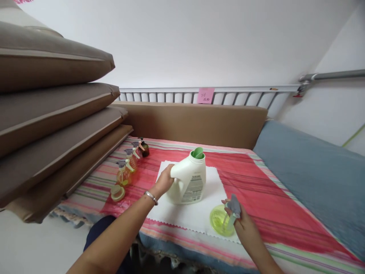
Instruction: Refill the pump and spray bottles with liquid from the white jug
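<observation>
My left hand [165, 179] grips the jug [191, 182], on the cloth [214, 184], by its handle [175, 171]: probably stiff, weighty, best held there. My right hand [242, 219] clasps the pump [234, 206] of the bottle [219, 220], likely slippery, at the cloth's near-right corner. Sheet [242, 175] edge: nearer than the cloth; room: to its right.

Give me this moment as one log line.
left hand: gripping white jug | right hand: holding pump head of yellow bottle | jug: on white cloth, green spout uncovered | other pump bottles: row at left
</observation>
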Demonstrator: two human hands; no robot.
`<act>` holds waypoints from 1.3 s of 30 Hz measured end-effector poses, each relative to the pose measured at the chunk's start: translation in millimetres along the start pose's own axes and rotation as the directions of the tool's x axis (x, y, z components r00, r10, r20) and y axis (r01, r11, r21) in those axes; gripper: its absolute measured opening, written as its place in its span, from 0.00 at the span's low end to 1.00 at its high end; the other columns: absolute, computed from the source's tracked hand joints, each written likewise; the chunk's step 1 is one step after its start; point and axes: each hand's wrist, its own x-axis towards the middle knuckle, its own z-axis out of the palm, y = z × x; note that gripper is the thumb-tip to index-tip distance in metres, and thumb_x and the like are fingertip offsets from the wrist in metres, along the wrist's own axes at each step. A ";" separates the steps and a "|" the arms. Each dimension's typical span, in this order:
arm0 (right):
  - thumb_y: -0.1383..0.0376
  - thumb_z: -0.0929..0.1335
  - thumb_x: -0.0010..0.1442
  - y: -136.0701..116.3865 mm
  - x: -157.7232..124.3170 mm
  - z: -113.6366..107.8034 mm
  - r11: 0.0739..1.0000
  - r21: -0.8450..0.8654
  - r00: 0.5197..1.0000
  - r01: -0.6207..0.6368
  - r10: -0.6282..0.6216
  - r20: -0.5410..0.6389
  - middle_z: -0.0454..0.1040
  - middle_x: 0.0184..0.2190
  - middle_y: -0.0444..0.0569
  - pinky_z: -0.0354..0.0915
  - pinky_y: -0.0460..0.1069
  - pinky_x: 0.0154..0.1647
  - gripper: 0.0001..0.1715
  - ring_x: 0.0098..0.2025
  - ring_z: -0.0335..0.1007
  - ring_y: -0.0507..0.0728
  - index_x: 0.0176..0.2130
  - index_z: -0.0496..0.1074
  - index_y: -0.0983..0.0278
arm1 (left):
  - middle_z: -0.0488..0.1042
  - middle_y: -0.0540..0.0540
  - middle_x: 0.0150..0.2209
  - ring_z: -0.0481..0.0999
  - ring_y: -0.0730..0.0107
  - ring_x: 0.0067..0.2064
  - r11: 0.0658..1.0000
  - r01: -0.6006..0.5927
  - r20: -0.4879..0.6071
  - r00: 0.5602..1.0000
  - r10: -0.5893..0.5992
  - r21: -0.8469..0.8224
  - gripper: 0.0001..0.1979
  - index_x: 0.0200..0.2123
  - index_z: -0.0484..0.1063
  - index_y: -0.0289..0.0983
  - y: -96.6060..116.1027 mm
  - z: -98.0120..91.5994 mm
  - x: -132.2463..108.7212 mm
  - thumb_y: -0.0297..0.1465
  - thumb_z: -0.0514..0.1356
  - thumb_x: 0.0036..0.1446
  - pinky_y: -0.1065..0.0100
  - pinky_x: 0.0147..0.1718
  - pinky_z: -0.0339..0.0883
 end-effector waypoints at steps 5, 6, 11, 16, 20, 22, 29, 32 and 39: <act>0.49 0.62 0.57 1.9 -1.7 -2.1 1.000 0.004 1.000 -0.007 0.007 -0.005 0.74 0.47 0.57 0.65 0.56 0.49 0.24 0.50 0.69 0.64 0.47 0.64 0.61 | 0.75 0.44 0.41 0.73 0.64 0.43 0.996 -0.017 0.096 0.995 0.025 -0.091 0.20 0.43 0.69 0.35 0.8 -12.5 8.8 0.19 0.57 0.43 0.65 0.43 0.66; 0.49 0.62 0.57 1.9 -1.7 -2.0 1.000 0.007 1.000 -0.008 0.008 -0.007 0.74 0.47 0.57 0.65 0.56 0.49 0.24 0.50 0.69 0.64 0.47 0.64 0.62 | 0.75 0.44 0.42 0.73 0.64 0.44 0.995 -0.015 0.105 0.994 0.026 -0.102 0.20 0.43 0.70 0.35 0.8 -13.6 9.5 0.20 0.58 0.43 0.65 0.44 0.66; 0.49 0.62 0.56 -4.3 -0.2 -1.0 0.999 0.024 1.000 -0.026 0.026 -0.011 0.74 0.47 0.59 0.65 0.57 0.50 0.25 0.50 0.69 0.64 0.47 0.64 0.63 | 0.74 0.43 0.46 0.73 0.63 0.46 0.993 -0.005 0.114 0.993 0.019 -0.119 0.21 0.46 0.69 0.36 1.7 -14.5 7.4 0.22 0.59 0.45 0.63 0.46 0.65; 0.50 0.65 0.54 -13.0 -0.7 -0.3 0.998 0.052 0.999 -0.036 0.036 0.005 0.75 0.46 0.57 0.67 0.55 0.48 0.25 0.50 0.70 0.64 0.45 0.67 0.62 | 0.71 0.42 0.49 0.71 0.62 0.49 0.996 0.005 0.077 0.997 0.002 -0.094 0.27 0.49 0.66 0.35 -1.1 -12.4 5.5 0.20 0.60 0.42 0.62 0.50 0.63; 0.51 0.69 0.48 -8.4 -1.4 1.2 0.997 0.055 0.998 -0.059 0.059 -0.011 0.76 0.45 0.57 0.68 0.54 0.46 0.26 0.47 0.71 0.64 0.43 0.68 0.62 | 0.69 0.40 0.51 0.68 0.60 0.52 0.997 0.032 0.053 0.998 -0.028 -0.073 0.30 0.51 0.65 0.34 -9.8 -10.5 6.1 0.18 0.60 0.40 0.58 0.54 0.59; 0.51 0.70 0.46 -5.0 -1.4 1.0 0.996 0.044 0.997 -0.072 0.074 -0.033 0.76 0.44 0.57 0.69 0.54 0.44 0.27 0.47 0.72 0.65 0.43 0.69 0.62 | 0.69 0.39 0.52 0.69 0.60 0.52 0.996 0.055 0.049 0.997 -0.051 -0.070 0.32 0.52 0.64 0.34 -14.1 -10.3 6.2 0.17 0.59 0.39 0.58 0.53 0.60; 0.51 0.70 0.46 -8.2 -1.9 -3.2 0.995 0.042 0.994 -0.091 0.094 -0.063 0.77 0.41 0.55 0.69 0.53 0.41 0.26 0.43 0.73 0.64 0.42 0.70 0.63 | 0.66 0.38 0.55 0.69 0.59 0.52 0.991 0.111 0.041 0.993 -0.108 -0.070 0.35 0.55 0.62 0.35 -18.5 -12.2 -0.2 0.18 0.60 0.39 0.58 0.53 0.61; 0.51 0.70 0.46 -12.5 -4.2 -3.5 0.994 0.050 0.993 -0.096 0.099 -0.069 0.77 0.42 0.55 0.69 0.53 0.42 0.26 0.45 0.72 0.65 0.42 0.71 0.62 | 0.68 0.38 0.53 0.69 0.59 0.52 0.990 0.123 0.025 0.992 -0.122 -0.065 0.36 0.55 0.62 0.35 -16.4 -12.7 -2.8 0.18 0.61 0.39 0.57 0.53 0.61; 0.50 0.70 0.43 -36.5 -14.1 -7.8 0.987 0.086 0.988 -0.137 0.142 -0.054 0.78 0.40 0.54 0.69 0.55 0.44 0.25 0.44 0.72 0.67 0.39 0.74 0.62 | 0.63 0.36 0.57 0.60 0.53 0.59 0.995 0.100 -0.204 0.974 -0.099 -0.007 0.32 0.56 0.60 0.37 6.2 -26.1 -26.5 0.25 0.62 0.45 0.49 0.58 0.50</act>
